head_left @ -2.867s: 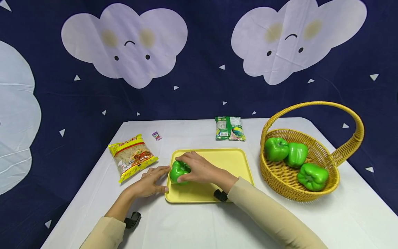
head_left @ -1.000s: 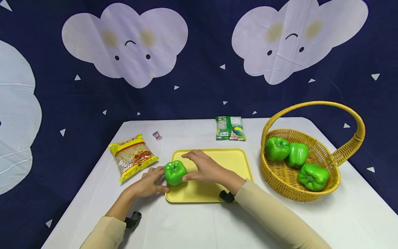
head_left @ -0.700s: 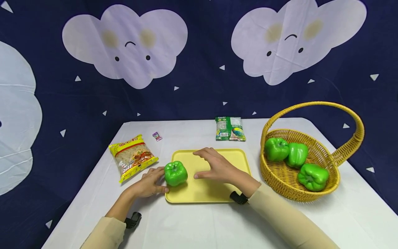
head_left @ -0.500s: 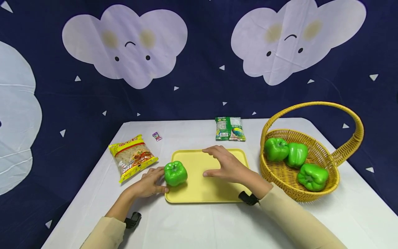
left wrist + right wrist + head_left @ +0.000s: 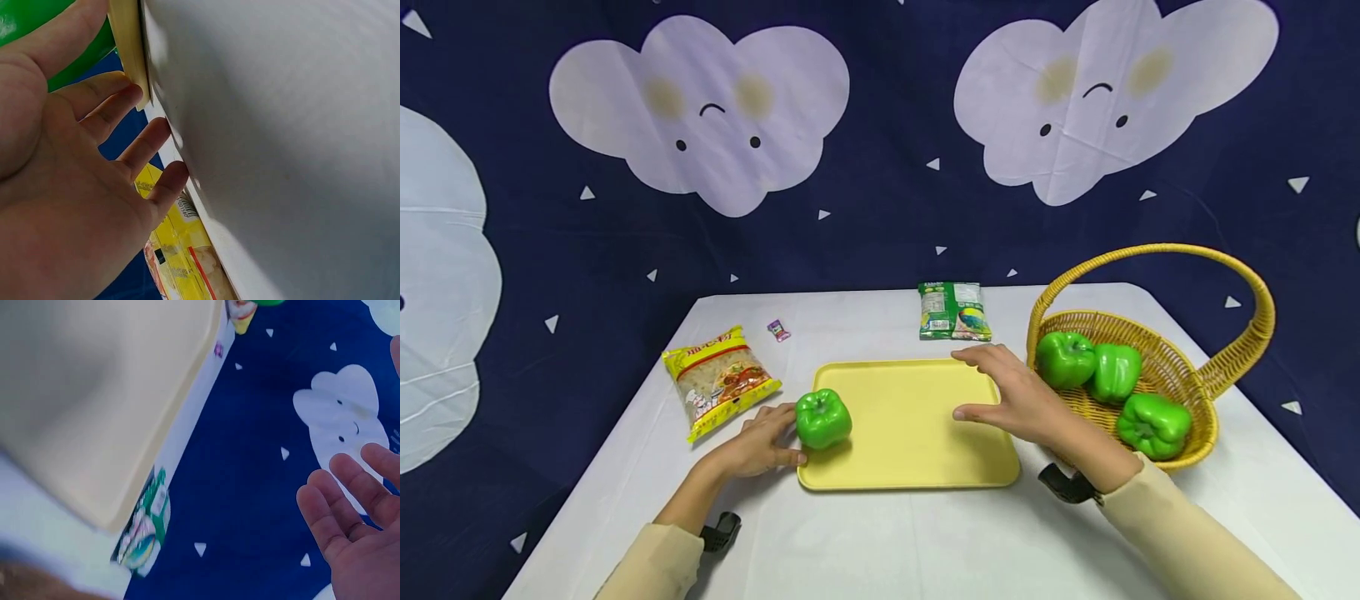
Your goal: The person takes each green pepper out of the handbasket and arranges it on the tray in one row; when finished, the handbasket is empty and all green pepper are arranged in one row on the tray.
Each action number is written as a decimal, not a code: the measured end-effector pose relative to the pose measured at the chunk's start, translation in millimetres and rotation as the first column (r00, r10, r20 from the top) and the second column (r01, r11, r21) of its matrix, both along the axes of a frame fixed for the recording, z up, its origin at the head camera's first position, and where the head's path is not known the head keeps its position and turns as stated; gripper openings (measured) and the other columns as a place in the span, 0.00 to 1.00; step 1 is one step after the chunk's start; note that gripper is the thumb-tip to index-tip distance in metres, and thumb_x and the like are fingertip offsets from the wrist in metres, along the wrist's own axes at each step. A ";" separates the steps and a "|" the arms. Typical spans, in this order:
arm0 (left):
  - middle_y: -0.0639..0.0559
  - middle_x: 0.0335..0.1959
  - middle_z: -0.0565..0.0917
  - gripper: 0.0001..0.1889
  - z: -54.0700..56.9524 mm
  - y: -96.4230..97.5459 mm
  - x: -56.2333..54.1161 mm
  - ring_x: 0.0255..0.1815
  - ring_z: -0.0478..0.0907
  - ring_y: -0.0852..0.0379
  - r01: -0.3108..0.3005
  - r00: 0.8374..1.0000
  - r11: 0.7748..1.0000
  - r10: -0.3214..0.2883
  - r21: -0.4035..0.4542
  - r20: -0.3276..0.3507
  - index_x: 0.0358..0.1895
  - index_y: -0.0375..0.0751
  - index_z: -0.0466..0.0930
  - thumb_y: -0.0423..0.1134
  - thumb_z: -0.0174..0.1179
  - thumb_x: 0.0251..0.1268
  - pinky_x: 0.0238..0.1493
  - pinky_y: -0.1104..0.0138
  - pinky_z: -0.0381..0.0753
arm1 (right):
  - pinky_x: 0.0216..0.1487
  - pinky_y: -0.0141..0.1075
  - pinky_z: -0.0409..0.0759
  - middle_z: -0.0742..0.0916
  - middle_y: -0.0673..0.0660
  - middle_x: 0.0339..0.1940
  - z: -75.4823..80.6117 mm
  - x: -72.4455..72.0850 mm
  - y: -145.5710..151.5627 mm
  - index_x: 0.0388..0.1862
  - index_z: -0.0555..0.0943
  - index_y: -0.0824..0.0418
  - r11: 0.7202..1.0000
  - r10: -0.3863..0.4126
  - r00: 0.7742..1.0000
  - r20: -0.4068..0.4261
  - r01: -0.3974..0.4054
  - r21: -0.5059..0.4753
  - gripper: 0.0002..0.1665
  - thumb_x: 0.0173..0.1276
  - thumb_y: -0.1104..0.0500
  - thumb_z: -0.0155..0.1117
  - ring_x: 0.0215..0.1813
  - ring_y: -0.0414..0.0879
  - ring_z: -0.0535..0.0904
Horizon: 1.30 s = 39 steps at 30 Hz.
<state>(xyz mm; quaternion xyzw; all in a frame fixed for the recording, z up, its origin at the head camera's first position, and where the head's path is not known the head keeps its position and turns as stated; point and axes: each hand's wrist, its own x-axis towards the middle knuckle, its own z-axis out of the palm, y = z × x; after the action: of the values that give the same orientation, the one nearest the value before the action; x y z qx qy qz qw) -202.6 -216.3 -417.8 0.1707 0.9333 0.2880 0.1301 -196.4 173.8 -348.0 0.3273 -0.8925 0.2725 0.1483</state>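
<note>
A green bell pepper [image 5: 823, 419] stands upright near the left end of the yellow tray [image 5: 917, 433]. My left hand [image 5: 751, 447] rests at the tray's left edge beside this pepper, with thumb and fingers spread. In the left wrist view, the fingertips of that hand [image 5: 94, 156] lie along the tray rim [image 5: 130, 50] and the white tabletop. Over the tray's right end, my right hand [image 5: 1018, 396] hovers with parted fingers and nothing in it. Its forearm overlaps the wicker basket [image 5: 1208, 417], which holds three green bell peppers [image 5: 1153, 426].
Left of the tray lies a yellow food packet [image 5: 721, 382], with a small purple wrapped sweet [image 5: 778, 331] behind it. A green packet [image 5: 955, 311] lies at the back of the white-covered table. The basket's tall handle [image 5: 1157, 248] arches up on the right.
My right hand has let go of the bell pepper at the tray's left end and moved right towards the basket. The pepper has shifted slightly left; my left hand has stayed in place.
</note>
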 end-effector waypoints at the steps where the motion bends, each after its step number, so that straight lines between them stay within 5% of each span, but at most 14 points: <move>1: 0.42 0.71 0.63 0.42 -0.6 -0.1 0.3 0.71 0.53 0.38 0.000 1.000 1.000 0.000 -0.001 0.002 0.69 0.41 0.62 0.50 0.68 0.51 0.67 0.35 0.46 | 0.54 0.45 0.77 0.79 0.54 0.59 0.7 0.9 4.1 0.63 0.72 0.57 1.000 -0.004 1.000 -0.008 0.004 0.004 0.43 0.49 0.45 0.75 0.56 0.48 0.75; 18: 0.42 0.70 0.65 0.41 0.9 -0.6 0.2 0.69 0.56 0.38 0.015 1.000 1.000 -0.016 -0.010 -0.022 0.69 0.40 0.62 0.49 0.68 0.52 0.65 0.36 0.50 | 0.53 0.56 0.73 0.78 0.60 0.59 6.8 20.5 76.4 0.62 0.71 0.60 0.990 -0.130 0.991 -0.032 0.132 0.045 0.41 0.49 0.52 0.76 0.60 0.57 0.70; 26: 0.43 0.70 0.65 0.40 0.3 -0.4 0.0 0.69 0.56 0.40 0.013 1.000 1.000 -0.013 -0.006 -0.013 0.69 0.39 0.63 0.49 0.68 0.52 0.65 0.38 0.51 | 0.49 0.51 0.71 0.78 0.61 0.56 2.1 28.2 107.3 0.61 0.72 0.60 0.981 -0.182 0.979 -0.096 0.188 0.053 0.43 0.45 0.55 0.78 0.57 0.55 0.70; 39: 0.42 0.70 0.65 0.40 0.4 -0.1 0.7 0.69 0.56 0.39 0.011 1.000 1.000 -0.012 -0.011 -0.011 0.68 0.39 0.63 0.49 0.68 0.52 0.65 0.37 0.51 | 0.44 0.55 0.70 0.79 0.65 0.54 -11.2 35.3 147.1 0.60 0.72 0.63 0.952 -0.288 0.957 -0.019 0.288 0.101 0.42 0.47 0.52 0.77 0.53 0.58 0.70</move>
<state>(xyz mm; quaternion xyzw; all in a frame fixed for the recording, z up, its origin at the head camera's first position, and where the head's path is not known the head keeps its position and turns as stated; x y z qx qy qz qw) -201.9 -216.4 -417.3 0.1771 0.9345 0.2813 0.1272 -161.0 320.9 -359.2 0.2015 -0.9432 0.2011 0.1715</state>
